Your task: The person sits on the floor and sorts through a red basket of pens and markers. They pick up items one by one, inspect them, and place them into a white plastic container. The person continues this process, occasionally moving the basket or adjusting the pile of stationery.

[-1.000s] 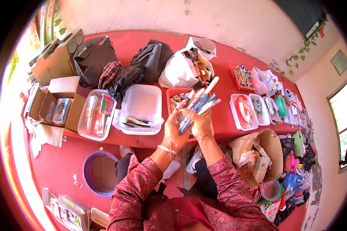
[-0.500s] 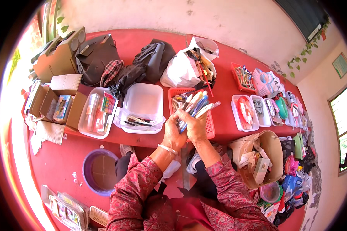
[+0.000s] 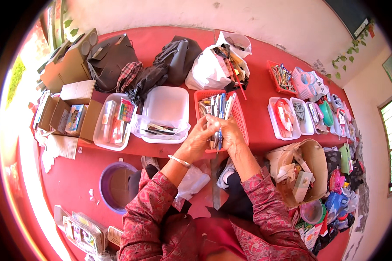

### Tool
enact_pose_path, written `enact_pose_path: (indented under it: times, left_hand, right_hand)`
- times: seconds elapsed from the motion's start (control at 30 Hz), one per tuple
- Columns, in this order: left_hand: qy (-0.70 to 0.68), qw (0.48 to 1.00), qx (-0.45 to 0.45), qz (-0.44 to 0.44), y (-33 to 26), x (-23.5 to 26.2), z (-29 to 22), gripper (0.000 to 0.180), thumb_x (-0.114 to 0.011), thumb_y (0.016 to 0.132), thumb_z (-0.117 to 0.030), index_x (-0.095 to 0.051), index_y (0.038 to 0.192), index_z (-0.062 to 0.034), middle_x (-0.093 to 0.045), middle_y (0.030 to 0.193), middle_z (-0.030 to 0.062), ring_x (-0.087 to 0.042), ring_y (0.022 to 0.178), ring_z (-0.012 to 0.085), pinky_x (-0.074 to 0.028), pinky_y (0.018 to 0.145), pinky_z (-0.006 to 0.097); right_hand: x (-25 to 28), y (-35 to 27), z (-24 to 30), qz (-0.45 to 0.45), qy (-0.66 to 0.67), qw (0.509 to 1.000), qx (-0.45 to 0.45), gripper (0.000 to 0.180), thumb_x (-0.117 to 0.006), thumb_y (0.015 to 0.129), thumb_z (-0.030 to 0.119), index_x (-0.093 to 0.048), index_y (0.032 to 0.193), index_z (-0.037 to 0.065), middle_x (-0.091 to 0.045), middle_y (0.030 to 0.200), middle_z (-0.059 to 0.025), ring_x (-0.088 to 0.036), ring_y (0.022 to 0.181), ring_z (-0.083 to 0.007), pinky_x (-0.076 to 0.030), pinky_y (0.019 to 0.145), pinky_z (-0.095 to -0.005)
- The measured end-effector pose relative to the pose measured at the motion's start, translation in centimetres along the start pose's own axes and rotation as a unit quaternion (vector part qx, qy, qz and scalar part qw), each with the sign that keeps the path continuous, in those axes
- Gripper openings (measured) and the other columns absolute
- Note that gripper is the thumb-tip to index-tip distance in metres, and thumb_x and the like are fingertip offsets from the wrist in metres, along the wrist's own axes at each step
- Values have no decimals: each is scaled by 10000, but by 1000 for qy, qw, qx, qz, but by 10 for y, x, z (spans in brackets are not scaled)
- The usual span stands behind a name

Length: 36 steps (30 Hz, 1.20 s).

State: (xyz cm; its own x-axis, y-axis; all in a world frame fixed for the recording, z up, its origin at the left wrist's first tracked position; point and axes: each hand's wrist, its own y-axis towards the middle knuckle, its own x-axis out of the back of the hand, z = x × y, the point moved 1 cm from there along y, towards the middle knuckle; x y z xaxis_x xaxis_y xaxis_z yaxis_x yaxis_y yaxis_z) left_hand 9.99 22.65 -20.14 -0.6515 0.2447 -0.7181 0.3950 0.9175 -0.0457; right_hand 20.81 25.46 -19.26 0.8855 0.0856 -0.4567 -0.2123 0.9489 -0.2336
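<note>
Gripping pens [image 3: 220, 114] | both hands: left hand [image 3: 199, 138], right hand [image 3: 229, 135] | over red basket [image 3: 240, 119]

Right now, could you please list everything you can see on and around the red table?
bundle of pens: one handful, mixed colours, held upright in both hands over the basket
red basket: one, red mesh, centre of table
clear lidded tub: one, white, left of the basket
clear tray: one, holding small packets, further left
cardboard box: one, brown, open, left end
dark bags: several, black and grey, back of table
white plastic bag: one, stuffed, behind the basket
small white trays: several, right side
purple basin: one, on the floor
brown bag: one, open, lower right
left hand: one, gripping the pens
right hand: one, gripping the pens
</note>
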Motion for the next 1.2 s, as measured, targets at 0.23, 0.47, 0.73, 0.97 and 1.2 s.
enact_pose_path:
  times: [0.23, 0.47, 0.73, 0.97, 1.2]
  left_hand:
    - [170, 985, 14, -15, -4, 5, 7, 827, -766, 663, -93, -231, 1293, -71, -493, 1055, 73, -529, 899, 149, -484, 719, 275]
    - [129, 982, 131, 46, -7, 2, 4, 385, -681, 691, 3, -514, 1038, -8, -588, 867, 78, -607, 784, 170, -518, 626, 280]
    - [34, 991, 130, 18, -14, -2, -2, 215, -650, 685, 12, -578, 887, -3, -612, 784, 71, -597, 601, 147, -497, 561, 259]
    - [128, 985, 107, 47, -15, -11, 11, 174, -651, 719, -51, -576, 865, 8, -609, 734, 89, -603, 630, 164, -494, 577, 273]
    - [-43, 980, 184, 57, -19, -9, 16, 230, -685, 749, -162, -571, 876, -8, -618, 736, 102, -613, 647, 191, -519, 602, 320]
  right_hand:
    - [-13, -20, 11, 13, -30, 999, 6, 177, -640, 717, 9, -575, 879, 40, -575, 738, -20, -567, 619, -115, -474, 534, -242]
    - [3, -15, 16, 48, -378, 914, 137, 345, -678, 696, 291, -570, 829, -8, -596, 687, -98, -579, 646, -177, -456, 608, -355]
    - [7, -18, 29, 71, -285, 956, -12, 371, -652, 773, 360, -581, 909, 22, -601, 759, -62, -584, 711, -142, -480, 634, -319]
    - [10, -14, 20, 73, -6, 997, -24, 330, -666, 777, 216, -525, 1007, 26, -609, 800, -96, -606, 733, -155, -511, 612, -295]
    - [2, -19, 20, 32, -205, 978, 21, 202, -642, 774, 219, -565, 823, 38, -600, 644, -66, -573, 544, -129, -459, 488, -259]
